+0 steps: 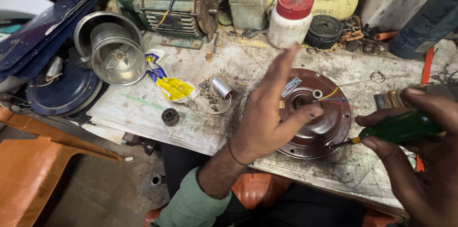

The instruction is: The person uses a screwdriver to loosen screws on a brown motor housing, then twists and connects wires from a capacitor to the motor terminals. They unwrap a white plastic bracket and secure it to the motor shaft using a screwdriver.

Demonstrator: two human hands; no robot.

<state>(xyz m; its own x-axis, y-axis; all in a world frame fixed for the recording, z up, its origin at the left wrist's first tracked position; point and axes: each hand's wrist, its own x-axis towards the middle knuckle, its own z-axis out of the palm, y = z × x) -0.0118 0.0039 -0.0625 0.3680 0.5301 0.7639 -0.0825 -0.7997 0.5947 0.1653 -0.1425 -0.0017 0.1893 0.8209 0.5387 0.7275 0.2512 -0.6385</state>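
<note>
Brown metal: I see the round motor cover lying flat on the worn mat of the workbench, in front of me and right of centre, its hub and thin wires showing at the middle.
Left hand: my left hand hovers over the cover's left half, fingers spread and holding nothing.
Right hand: my right hand is wrapped around the green-handled screwdriver, whose tip points at the cover's lower right rim.
Handling: I judge the cover stiff and fairly heavy, likely greasy; I would grip it by the outer rim, away from the wires.
Nearby: a small silver capacitor and a black bearing lie to the left, a white jar with a red lid stands behind.
</note>
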